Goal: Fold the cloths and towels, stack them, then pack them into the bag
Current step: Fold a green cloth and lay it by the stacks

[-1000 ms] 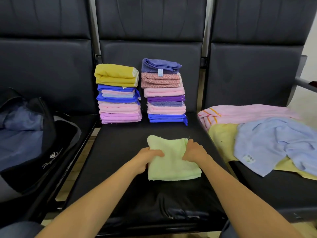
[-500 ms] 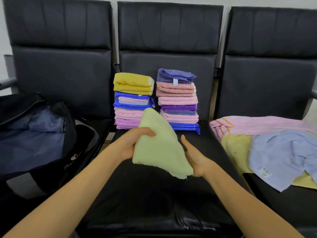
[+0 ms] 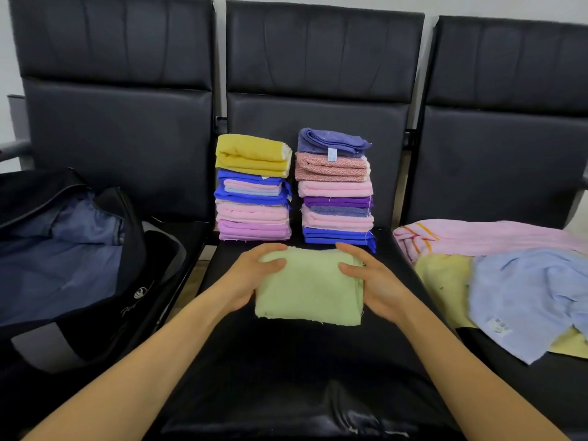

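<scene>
Row of three black padded seats point(image 3: 286, 361) with tall backs, set against a pale wall point(image 3: 477, 6). The action's on the middle cushion. A folded light green terry cloth point(image 3: 308, 288) is held over that seat. The left hand point(image 3: 251, 281) has its left edge and the right hand point(image 3: 372, 288) its right edge. Thumbs lie on top and fingers wrap the far corners, so both are clamped on it. Honestly can't tell if the cloth rests on the cushion or is slightly lifted.

Stuff that's hard to see: whatever parts of the hands are under the cloth are out of sight. The open black duffel bag with blue lining point(image 3: 63, 265), on the seat left of the grip, is cut off by the frame edge. The logo on its side is too blurry to read.

Just beyond the grip, against the backrest, two piles stand side by side. The left stack of folded cloths point(image 3: 253, 189) is topped by a mustard yellow one. The right stack of folded cloths point(image 3: 335, 186) is topped by a blue-purple one with a small tag, and its bottom blue cloth lies near the right fingertips.

Right of the grip, on the next seat, there's an unfolded heap. A pink towel with orange stripes point(image 3: 477, 237) lies farthest back. A light blue towel point(image 3: 525, 297) with an unreadable label lies over most of a pale yellow towel point(image 3: 442, 281).
</scene>
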`<state>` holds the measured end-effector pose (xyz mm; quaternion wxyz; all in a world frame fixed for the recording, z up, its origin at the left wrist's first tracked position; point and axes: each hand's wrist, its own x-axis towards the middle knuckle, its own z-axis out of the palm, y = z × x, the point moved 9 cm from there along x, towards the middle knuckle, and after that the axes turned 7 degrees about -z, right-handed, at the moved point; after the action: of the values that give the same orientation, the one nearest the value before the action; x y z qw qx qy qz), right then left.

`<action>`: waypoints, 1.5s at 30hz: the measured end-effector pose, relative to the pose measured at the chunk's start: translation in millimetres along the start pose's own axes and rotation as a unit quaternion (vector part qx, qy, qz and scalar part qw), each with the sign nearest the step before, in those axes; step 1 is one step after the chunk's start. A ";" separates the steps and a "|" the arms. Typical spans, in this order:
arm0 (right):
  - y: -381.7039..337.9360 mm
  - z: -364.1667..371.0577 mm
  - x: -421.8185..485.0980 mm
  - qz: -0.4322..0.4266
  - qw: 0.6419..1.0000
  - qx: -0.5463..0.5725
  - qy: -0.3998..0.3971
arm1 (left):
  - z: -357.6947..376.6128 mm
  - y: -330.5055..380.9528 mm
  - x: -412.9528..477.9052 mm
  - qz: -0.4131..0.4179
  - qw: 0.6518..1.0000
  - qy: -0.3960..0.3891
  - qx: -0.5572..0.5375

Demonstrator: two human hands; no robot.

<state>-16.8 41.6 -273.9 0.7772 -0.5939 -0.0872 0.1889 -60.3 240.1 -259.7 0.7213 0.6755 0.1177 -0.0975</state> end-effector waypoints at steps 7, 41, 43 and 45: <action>5.8 7.9 -11.9 0.064 0.970 -0.198 -0.123 | 6.9 -5.9 -2.4 0.001 0.997 -0.032 0.068; 10.4 -13.4 3.9 0.017 0.992 -0.110 0.052 | -20.4 -26.2 16.0 -0.049 0.998 0.043 -0.015; 31.8 -23.0 7.7 0.071 0.988 -0.113 0.077 | -14.0 -44.4 21.2 -0.116 0.992 0.003 -0.040; 45.3 -24.9 11.3 0.109 0.987 -0.092 0.073 | -15.9 -56.1 26.9 -0.147 0.988 -0.004 -0.047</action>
<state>-6.2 34.0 -325.3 0.6986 -0.6807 0.0180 0.2199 -52.1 252.6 -322.1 0.7306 0.6157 0.2174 -0.1997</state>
